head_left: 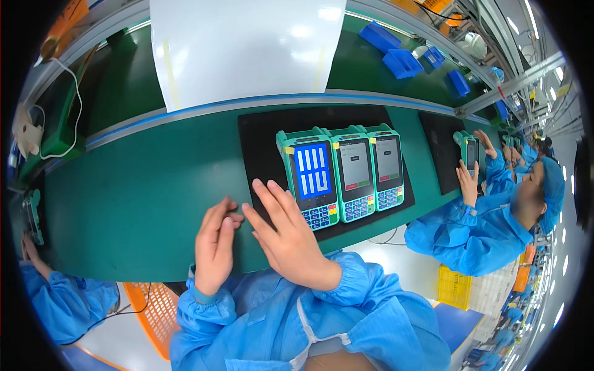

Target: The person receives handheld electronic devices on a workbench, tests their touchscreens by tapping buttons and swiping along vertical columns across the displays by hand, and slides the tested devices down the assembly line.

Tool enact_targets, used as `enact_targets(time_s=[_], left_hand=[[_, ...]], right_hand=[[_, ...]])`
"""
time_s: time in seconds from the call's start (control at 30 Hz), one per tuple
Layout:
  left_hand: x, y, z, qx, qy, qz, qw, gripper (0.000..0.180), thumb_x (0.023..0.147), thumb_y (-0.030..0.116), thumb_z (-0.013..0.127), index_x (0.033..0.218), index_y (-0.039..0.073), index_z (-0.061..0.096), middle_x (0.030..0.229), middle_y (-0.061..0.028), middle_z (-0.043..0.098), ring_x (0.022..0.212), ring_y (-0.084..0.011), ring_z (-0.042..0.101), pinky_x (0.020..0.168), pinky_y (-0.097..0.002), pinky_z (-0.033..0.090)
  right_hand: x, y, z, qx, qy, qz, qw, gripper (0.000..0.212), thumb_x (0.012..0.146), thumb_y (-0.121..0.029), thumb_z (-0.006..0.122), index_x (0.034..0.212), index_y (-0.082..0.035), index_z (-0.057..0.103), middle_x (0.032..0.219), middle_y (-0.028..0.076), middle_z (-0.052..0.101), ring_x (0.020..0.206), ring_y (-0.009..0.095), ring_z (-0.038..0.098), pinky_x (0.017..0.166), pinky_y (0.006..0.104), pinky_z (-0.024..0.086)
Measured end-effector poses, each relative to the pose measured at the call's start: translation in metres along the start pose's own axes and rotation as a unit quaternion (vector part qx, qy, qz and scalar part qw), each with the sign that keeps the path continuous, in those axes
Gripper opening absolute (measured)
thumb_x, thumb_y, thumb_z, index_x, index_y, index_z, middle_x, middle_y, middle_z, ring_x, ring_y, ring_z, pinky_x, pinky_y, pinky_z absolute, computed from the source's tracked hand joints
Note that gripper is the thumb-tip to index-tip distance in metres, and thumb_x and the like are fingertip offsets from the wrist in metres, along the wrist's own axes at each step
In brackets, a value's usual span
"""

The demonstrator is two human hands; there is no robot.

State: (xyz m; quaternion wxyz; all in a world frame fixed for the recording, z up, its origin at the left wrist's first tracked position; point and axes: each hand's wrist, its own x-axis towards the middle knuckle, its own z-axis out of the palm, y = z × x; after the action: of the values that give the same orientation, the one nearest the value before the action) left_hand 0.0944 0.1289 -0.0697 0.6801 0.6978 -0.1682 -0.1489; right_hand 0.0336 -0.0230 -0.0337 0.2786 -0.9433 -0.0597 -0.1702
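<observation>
Three green card payment terminals (pixel 354 167) stand side by side on a black mat (pixel 260 148). The left terminal (pixel 312 173) has a blue screen with white bars; the middle and right ones show grey screens with a small dark box and red and green buttons. My right hand (pixel 288 238) is open, its fingers stretched out over the mat's lower left corner, close to the left terminal's keypad. Beside it, my left hand (pixel 215 247) hovers above the green bench edge with its fingers loosely bent and apart. Neither hand holds anything.
A co-worker (pixel 482 216) in blue sits at the right, hands around another terminal (pixel 470 151). At far left a second co-worker's sleeve (pixel 55 303) shows. Blue bins (pixel 402 63) and a white sheet (pixel 247 49) are behind the bench. An orange crate (pixel 151 309) stands below.
</observation>
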Motion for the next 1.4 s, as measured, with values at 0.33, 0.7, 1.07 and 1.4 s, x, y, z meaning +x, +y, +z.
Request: enact_targets(time_s=[0.33, 0.7, 1.07, 1.4], left_hand=[[-0.009, 0.007, -0.009, 0.099, -0.023, 0.062, 0.993, 0.030, 0.091, -0.002, 0.052, 0.120, -0.005, 0.058, 0.108, -0.0161, 0.061, 0.089, -0.0202, 0.064, 0.079, -0.0289, 0.052], [-0.013, 0.000, -0.010, 0.089, -0.022, 0.071, 0.993, 0.028, 0.093, 0.001, 0.051, 0.119, -0.006, 0.059, 0.108, -0.0144, 0.060, 0.089, -0.0173, 0.061, 0.079, -0.0271, 0.050], [-0.017, 0.001, -0.012, 0.088, -0.021, 0.085, 0.992, 0.028, 0.090, -0.003, 0.053, 0.118, -0.004, 0.060, 0.105, -0.0156, 0.062, 0.086, -0.0201, 0.065, 0.078, -0.0282, 0.052], [-0.016, 0.003, -0.009, 0.087, -0.015, 0.075, 0.993, 0.028, 0.090, -0.003, 0.054, 0.117, -0.005, 0.060, 0.104, -0.0156, 0.063, 0.086, -0.0207, 0.065, 0.077, -0.0281, 0.052]], right_hand=[[-0.029, 0.045, -0.043, -0.188, 0.074, 0.153, 0.967, 0.031, 0.088, -0.011, 0.062, 0.115, -0.021, 0.069, 0.152, 0.021, 0.025, 0.139, 0.051, 0.012, 0.107, 0.0680, 0.010], [-0.036, 0.023, -0.032, -0.152, 0.116, 0.128, 0.973, 0.034, 0.087, -0.009, 0.063, 0.118, -0.020, 0.068, 0.150, 0.023, 0.027, 0.140, 0.049, 0.012, 0.108, 0.0663, 0.009], [-0.041, 0.017, -0.038, -0.180, 0.083, 0.157, 0.968, 0.026, 0.090, -0.006, 0.057, 0.111, -0.014, 0.072, 0.153, 0.017, 0.026, 0.142, 0.045, 0.008, 0.112, 0.0570, 0.016], [-0.034, 0.032, -0.035, -0.189, 0.081, 0.164, 0.965, 0.029, 0.087, -0.006, 0.062, 0.113, -0.017, 0.070, 0.152, 0.021, 0.026, 0.140, 0.050, 0.011, 0.108, 0.0665, 0.007]])
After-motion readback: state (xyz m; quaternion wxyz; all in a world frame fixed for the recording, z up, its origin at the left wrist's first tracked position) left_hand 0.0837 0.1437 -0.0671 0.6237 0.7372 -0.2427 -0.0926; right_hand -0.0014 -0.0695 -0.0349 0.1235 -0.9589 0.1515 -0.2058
